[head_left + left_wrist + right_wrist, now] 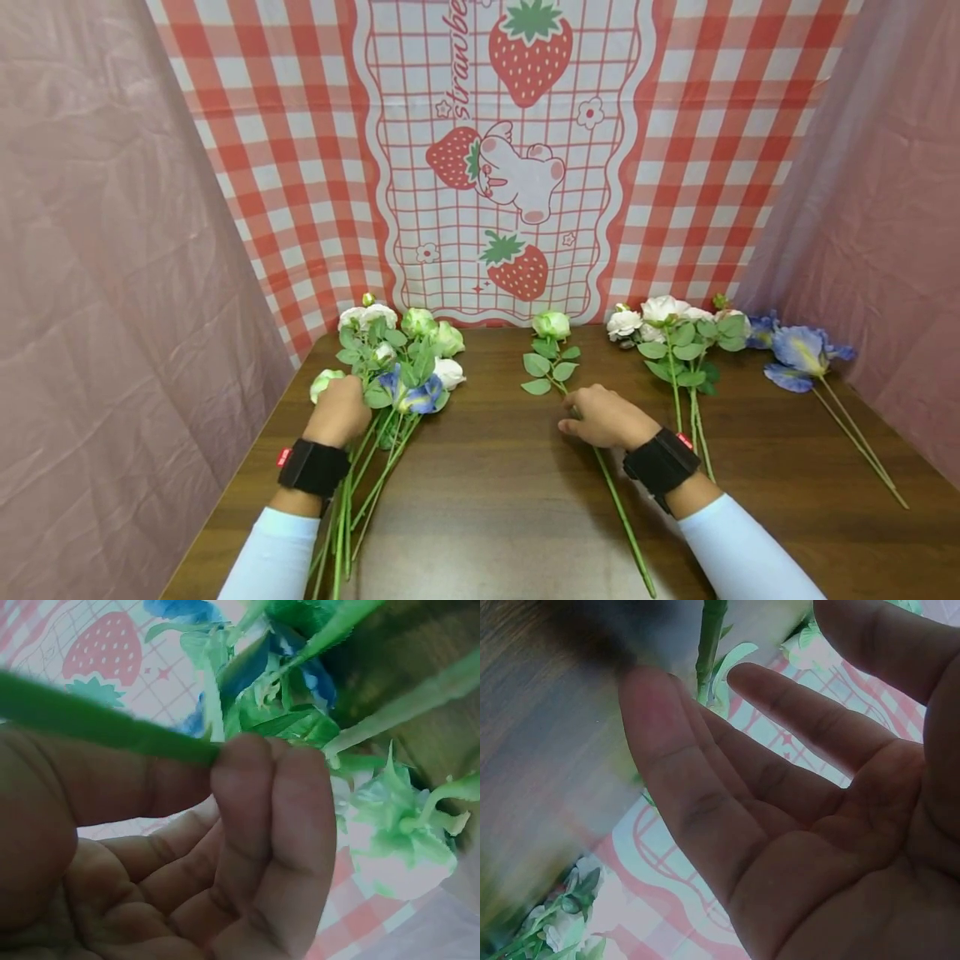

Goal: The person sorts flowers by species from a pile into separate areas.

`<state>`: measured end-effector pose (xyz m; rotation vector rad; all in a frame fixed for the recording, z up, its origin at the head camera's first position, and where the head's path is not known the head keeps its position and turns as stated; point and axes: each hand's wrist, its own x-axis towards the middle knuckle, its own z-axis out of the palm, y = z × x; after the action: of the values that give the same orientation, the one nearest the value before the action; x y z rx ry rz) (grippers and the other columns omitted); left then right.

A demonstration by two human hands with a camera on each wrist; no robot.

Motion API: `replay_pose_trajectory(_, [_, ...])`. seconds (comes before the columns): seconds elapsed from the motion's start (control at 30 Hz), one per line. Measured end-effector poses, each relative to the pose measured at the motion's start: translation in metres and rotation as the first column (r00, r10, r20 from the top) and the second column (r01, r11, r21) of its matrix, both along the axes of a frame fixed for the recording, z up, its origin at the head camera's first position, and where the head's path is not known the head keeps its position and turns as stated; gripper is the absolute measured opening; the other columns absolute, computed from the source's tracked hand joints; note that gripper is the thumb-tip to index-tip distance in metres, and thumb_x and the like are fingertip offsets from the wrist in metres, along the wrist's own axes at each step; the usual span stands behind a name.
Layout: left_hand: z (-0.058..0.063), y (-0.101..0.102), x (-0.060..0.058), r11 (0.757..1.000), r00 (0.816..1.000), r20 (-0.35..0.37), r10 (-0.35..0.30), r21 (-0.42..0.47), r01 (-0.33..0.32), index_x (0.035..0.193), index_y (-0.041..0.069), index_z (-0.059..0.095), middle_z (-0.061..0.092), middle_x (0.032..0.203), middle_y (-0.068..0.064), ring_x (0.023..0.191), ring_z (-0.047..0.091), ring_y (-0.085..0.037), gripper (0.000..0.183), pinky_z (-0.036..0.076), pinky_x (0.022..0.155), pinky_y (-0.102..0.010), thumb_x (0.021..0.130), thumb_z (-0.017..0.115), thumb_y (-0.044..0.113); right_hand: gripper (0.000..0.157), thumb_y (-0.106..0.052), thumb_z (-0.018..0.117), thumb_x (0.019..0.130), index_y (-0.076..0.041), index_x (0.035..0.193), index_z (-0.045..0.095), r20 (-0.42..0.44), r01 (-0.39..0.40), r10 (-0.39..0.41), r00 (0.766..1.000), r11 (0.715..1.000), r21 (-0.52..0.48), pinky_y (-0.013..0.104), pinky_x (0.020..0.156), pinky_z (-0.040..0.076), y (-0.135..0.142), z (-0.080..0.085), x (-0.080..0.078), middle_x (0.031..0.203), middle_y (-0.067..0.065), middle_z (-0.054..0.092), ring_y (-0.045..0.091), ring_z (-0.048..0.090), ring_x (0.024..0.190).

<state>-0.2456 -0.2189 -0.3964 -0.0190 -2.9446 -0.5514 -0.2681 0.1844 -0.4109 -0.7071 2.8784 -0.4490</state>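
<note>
Left hand (341, 412) pinches a stem (112, 733) near the left edge of the counter (480, 517), likely for control; right hand (609, 417), fingers extended, empty, above a green rose (551, 325) stem

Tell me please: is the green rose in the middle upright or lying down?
Lying down: the head view shows the green rose with its stem stretched along the table, partly beneath the right hand.

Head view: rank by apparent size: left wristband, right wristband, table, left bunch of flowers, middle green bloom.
1. Table
2. Left bunch of flowers
3. Left wristband, right wristband: too alike to rank
4. Middle green bloom
</note>
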Motion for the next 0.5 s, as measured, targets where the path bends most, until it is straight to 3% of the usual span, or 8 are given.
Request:
replay_pose_trajectory(0.17, [0.004, -0.001, 0.001, 1.0, 0.997, -0.075, 0.003, 0.005, -0.003, 0.079, -0.006, 0.062, 0.067, 0.088, -0.034, 0.084, 0.067, -0.051, 0.012, 0.054, 0.07, -0.058, 0.073, 0.053, -0.01, 0.038, -0.026, 0.07, 0.098, 0.001, 0.126, 0.069, 0.001, -0.002, 0.002, 1.0, 1.0, 0.0, 0.051, 0.086, 0.055, 0.0, 0.0, 0.001, 0.12, 0.018, 0.07, 0.033, 0.068, 0.107])
replay_pose_trajectory(0.33, [0.008, 0.0, 0.004, 1.0, 0.982, -0.187, 0.004, 0.026, 0.001, 0.094, -0.009, 0.056, 0.065, 0.086, -0.034, 0.087, 0.064, -0.055, 0.016, 0.05, 0.077, -0.063, 0.079, 0.05, -0.009, 0.039, -0.026, 0.07, 0.099, 0.001, 0.127, 0.068, -0.001, -0.005, 0.005, 1.0, 1.0, 0.006, 0.05, 0.086, 0.055, 0.001, 0.0, 0.0, 0.12, 0.018, 0.07, 0.033, 0.068, 0.106])
replay_pose_trajectory(0.5, [0.014, 0.004, 0.008, 0.995, 0.972, -0.235, 0.021, 0.1, 0.003, 0.109, -0.009, 0.05, 0.064, 0.086, -0.033, 0.086, 0.064, -0.056, 0.023, 0.048, 0.081, -0.064, 0.086, 0.047, -0.008, 0.039, -0.027, 0.07, 0.099, 0.0, 0.126, 0.068, 0.001, -0.007, 0.007, 1.0, 1.0, 0.007, 0.051, 0.086, 0.055, 0.001, -0.001, 0.0, 0.119, 0.018, 0.07, 0.033, 0.068, 0.105])
